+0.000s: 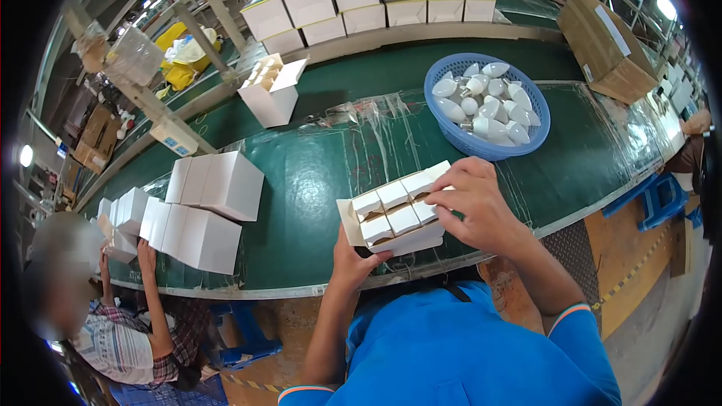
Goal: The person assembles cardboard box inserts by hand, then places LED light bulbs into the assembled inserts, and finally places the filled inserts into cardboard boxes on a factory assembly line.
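My left hand (353, 265) grips the near left side of an open white box (406, 240), tilted at the table's front edge. Inside it, small white cartons (403, 218) stand in two rows. My right hand (477, 207) is over the box's right end, its thumb and fingers closed at the top of a small carton there; the fingers partly hide that carton. Behind the right hand stands a blue plastic basket (436, 124) heaped with white candle-shaped bulbs (492, 105).
White boxes (214, 218) stand at left, where a co-worker's hands (146, 256) touch more boxes. Another open box (272, 101) is farther back on the green work surface (301, 173). Packed boxes (323, 4) line the back ledge. A cardboard carton (609, 53) sits at right.
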A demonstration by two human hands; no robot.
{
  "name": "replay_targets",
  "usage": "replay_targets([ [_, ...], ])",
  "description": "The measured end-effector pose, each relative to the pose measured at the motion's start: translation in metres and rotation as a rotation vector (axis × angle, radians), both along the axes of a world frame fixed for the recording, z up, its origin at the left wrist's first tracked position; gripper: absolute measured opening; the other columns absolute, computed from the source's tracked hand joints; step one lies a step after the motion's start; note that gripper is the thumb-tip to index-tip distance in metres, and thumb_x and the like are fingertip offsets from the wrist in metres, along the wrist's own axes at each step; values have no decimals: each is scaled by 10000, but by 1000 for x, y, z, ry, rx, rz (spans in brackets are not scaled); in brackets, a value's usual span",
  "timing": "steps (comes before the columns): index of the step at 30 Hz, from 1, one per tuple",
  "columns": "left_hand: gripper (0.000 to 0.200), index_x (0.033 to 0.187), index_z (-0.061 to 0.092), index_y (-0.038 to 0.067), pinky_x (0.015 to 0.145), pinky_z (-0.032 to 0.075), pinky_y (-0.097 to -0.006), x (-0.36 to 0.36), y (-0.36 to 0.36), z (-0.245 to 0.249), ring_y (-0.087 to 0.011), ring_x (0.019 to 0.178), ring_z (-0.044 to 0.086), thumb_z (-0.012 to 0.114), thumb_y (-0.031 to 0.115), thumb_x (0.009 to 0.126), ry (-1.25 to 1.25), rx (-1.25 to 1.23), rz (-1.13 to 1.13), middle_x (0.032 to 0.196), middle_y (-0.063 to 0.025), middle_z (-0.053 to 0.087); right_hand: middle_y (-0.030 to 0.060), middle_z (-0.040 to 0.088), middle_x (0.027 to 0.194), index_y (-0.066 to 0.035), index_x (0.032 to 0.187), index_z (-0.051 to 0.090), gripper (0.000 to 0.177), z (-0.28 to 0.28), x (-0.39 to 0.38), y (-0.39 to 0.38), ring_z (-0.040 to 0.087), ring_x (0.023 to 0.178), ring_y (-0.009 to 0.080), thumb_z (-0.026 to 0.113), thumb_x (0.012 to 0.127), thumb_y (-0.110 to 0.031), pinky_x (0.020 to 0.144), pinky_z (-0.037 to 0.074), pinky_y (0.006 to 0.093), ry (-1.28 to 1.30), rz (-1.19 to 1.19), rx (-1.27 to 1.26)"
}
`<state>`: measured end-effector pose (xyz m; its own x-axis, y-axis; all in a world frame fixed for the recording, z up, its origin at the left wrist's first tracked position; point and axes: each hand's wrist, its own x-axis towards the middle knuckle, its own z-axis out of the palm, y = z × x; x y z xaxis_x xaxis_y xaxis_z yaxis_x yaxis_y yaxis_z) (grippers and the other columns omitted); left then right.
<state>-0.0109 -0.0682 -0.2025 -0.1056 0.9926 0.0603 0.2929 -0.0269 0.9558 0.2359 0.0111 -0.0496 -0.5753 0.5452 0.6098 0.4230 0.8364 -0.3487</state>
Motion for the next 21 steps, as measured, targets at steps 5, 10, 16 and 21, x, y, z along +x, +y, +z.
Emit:
replay_targets([
  [5, 866, 1296, 434, -22, 935, 470, -336, 5, -5, 7, -222, 1083, 586, 887, 121, 572, -123, -60, 52, 1193, -132, 582, 19, 635, 924, -87, 978, 695, 235, 8, -11, 14, 516, 1012, 239, 675, 744, -102, 940, 333, 426, -315, -15, 50],
  [10, 786, 1254, 442, -19, 905, 492, -334, 6, -10, 5, -228, 1050, 610, 858, 82, 595, -89, -143, 75, 1161, -128, 602, 23, 666, 942, -69, 1060, 677, 298, 6, -15, 28, 527, 1016, 238, 616, 772, -114, 875, 363, 386, -296, 25, 42],
  [16, 786, 1296, 391, -15, 891, 530, -327, 10, -10, 21, -231, 1081, 606, 803, 12, 628, -425, -236, 69, 1195, -142, 575, 44, 683, 1016, -67, 1059, 676, 263, 7, -13, 44, 527, 1027, 256, 630, 806, -124, 877, 367, 386, -276, 176, -50],
  [21, 758, 1292, 384, -22, 912, 521, -332, 7, -13, 20, -223, 1097, 593, 774, 7, 643, -294, -291, 62, 1235, -151, 545, 33, 674, 1053, -67, 1019, 681, 219, 7, -9, 45, 519, 1020, 265, 660, 810, -128, 891, 368, 397, -313, 219, -76],
])
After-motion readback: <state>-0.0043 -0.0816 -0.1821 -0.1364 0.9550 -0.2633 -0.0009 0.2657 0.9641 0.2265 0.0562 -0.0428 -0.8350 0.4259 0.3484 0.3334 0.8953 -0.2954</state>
